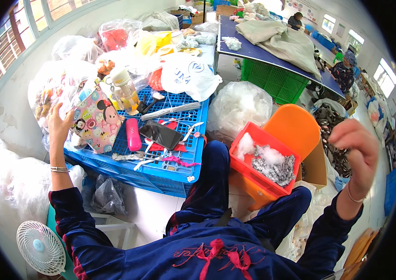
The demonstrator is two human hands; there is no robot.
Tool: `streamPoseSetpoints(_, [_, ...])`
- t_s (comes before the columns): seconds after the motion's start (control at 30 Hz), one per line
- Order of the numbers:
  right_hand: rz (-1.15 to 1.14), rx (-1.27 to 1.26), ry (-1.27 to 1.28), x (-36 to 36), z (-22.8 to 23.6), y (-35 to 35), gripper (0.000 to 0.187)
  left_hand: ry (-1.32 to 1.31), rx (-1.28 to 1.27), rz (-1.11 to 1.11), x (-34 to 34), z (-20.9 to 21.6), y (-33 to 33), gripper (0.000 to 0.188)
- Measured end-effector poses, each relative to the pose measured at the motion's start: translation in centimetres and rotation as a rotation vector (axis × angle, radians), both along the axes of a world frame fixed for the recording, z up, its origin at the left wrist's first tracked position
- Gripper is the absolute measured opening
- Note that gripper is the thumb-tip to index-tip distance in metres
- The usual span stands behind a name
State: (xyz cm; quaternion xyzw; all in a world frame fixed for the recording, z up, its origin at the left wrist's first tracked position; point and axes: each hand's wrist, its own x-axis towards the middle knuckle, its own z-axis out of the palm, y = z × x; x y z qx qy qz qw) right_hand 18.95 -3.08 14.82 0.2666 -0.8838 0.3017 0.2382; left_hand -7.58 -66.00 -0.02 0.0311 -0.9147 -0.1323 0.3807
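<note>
At the left edge of a cartoon-print pouch (96, 119), my left hand (60, 125) is raised with its fingers apart. Whether it touches the pouch I cannot tell. My right hand (357, 147) is up in the air at the far right, apart from the crate, its fingers bent in and slightly blurred. What they hold, if anything, does not show. Between my arms, on the upturned blue crate (137, 175), lie a pink case (133, 134), a dark phone (161, 134), scissors (191, 130) and strips of cloth.
A red bin (272, 182) with white stuffing and grey fluffy pieces stands by my knees, beside an orange stool (296, 126). A bottle (125, 91) and plastic bags (191, 74) crowd the crate's far side. A white fan (41, 247) stands lower left. Two people sit farther off.
</note>
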Motion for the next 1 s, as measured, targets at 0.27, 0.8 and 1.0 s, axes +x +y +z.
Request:
streamPoseSetpoints(0.27, [0.501,0.18,-0.014,2.8,5.4,-2.1,0.031,0.15,0.5,-0.846,6.9,7.4,11.6,0.023])
streamPoseSetpoints(0.8, [-0.831,-0.105,-0.507,8.4,-24.0,16.5,0.023,-0.367,0.178,-2.412,22.2,9.7,36.4,0.016])
streamPoseSetpoints(1.0, [-0.999,0.111,-0.255,9.4,-36.7,17.0,0.014,-0.347,0.048,-2.467,23.3,9.1,37.4,0.015])
